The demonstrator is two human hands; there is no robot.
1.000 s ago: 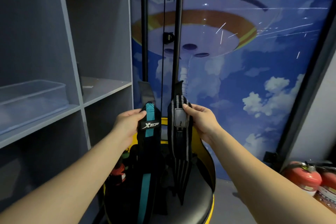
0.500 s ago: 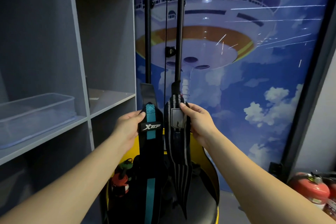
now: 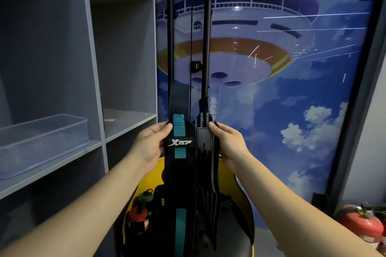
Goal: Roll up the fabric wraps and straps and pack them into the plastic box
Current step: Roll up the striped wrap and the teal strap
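Left grip: left hand (image 3: 151, 146) pinches the black fabric wrap with a teal stripe and white logo (image 3: 180, 152) near its top edge.
Right grip: right hand (image 3: 228, 145) pinches the black fabric wrap with grey stripes (image 3: 205, 162); both wraps hang side by side, just touching.
Container: clear plastic box (image 3: 43, 142) on the grey shelf (image 3: 62, 158), well left of both hands; contents cannot be told.
Change: both wraps held higher than 1 second ago.

head cam | single view | faces forward, slightly down | close over both forearms | shelf (image 3: 62, 158) left
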